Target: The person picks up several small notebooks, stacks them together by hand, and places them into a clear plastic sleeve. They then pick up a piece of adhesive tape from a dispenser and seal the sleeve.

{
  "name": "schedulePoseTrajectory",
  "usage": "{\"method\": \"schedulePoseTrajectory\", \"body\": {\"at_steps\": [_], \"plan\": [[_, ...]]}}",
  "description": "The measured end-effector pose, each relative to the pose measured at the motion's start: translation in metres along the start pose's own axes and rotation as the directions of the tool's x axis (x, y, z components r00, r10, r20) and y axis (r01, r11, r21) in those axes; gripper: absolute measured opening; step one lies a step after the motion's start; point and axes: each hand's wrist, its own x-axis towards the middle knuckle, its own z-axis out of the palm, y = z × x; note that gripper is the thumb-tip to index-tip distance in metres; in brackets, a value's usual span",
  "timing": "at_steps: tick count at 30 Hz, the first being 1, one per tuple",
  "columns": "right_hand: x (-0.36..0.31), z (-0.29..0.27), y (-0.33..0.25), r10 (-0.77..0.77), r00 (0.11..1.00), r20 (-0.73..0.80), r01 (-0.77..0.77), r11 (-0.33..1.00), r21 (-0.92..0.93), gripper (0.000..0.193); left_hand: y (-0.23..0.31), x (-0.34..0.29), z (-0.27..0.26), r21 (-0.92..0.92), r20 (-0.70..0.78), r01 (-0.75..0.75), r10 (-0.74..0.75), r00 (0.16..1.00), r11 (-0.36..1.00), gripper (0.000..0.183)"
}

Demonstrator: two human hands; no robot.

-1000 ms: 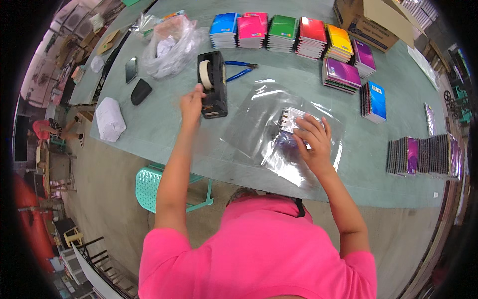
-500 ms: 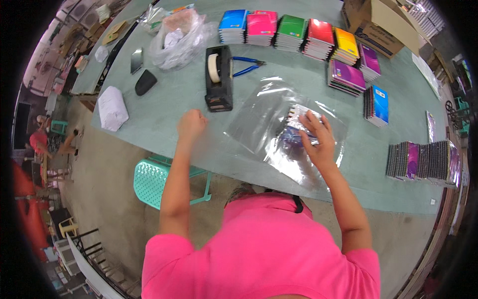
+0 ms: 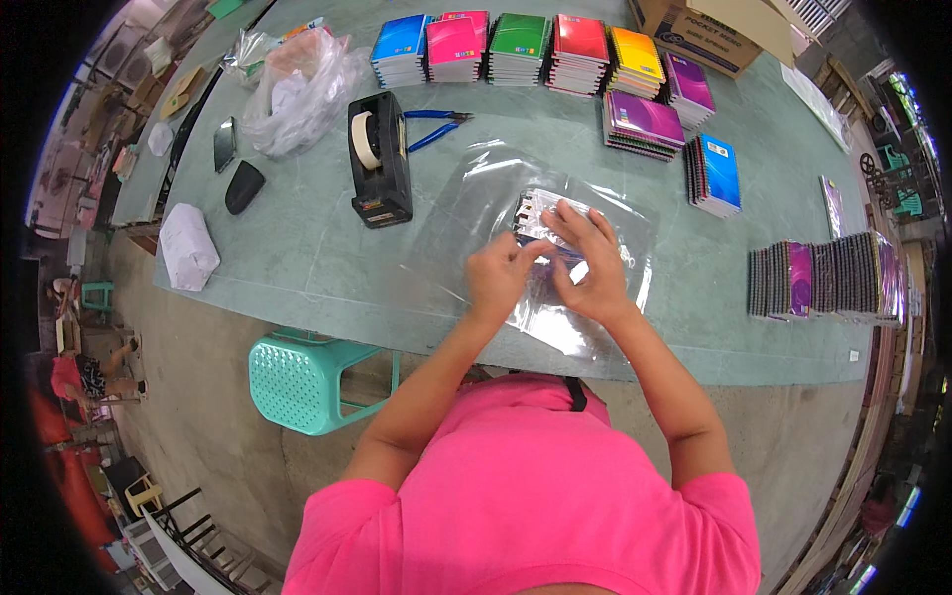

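Note:
A small spiral notebook bundle (image 3: pixel 540 210) lies under clear plastic film (image 3: pixel 466 188) near the table's front edge. My right hand (image 3: pixel 593 263) rests on it, fingers stretched out over the top. From the left, my left hand (image 3: pixel 499 281) meets the bundle's near side, its fingers curled and thumb and forefinger together close to my right thumb. Whatever is in that pinch is too small to make out. A black tape dispenser (image 3: pixel 395 183) with a pale roll stands left of the film. Blue-handled pliers (image 3: pixel 436 127) lie beside it.
Stacks of colored notebooks (image 3: pixel 519 50) line the far side, with a cardboard box (image 3: pixel 699 40) behind. Blue notebooks (image 3: pixel 716 174) and a long row of spiral notebooks (image 3: pixel 843 278) sit to the right. A plastic bag (image 3: pixel 307 99) lies left; a green stool (image 3: pixel 302 382) stands below the edge.
My left hand has come right, from near the tape dispenser to the bundle under the film. My right hand stays on the bundle. The whole view has shifted.

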Motion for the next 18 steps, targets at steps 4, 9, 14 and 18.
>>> {"method": "schedulePoseTrajectory", "body": {"at_steps": [4, 9, 14, 18], "plan": [[0.017, -0.004, -0.008, 0.070, 0.990, -0.122, -0.078, 0.995, -0.061, 0.053, -0.024, 0.003, -0.011, 0.111, 0.124, 0.141, -0.154, 0.980, 0.984, 0.039], [0.040, -0.037, 0.027, 0.621, 0.691, 0.370, -0.721, 0.628, 0.293, 0.050, -0.003, 0.037, -0.016, 0.029, 0.147, -0.048, 0.043, 0.988, 0.998, 0.076], [-0.003, -0.031, 0.051, 0.605, 0.707, 0.367, -0.649, 0.349, 0.676, 0.054, 0.023, 0.070, 0.005, -0.228, 0.694, 0.280, -0.046, 0.719, 0.932, 0.079], [-0.058, -0.103, 0.070, 0.791, 0.560, 0.247, -0.383, -0.018, 0.924, 0.042, 0.124, 0.058, 0.065, -0.197, 0.778, -0.525, 0.458, 0.430, 0.828, 0.069]]}}
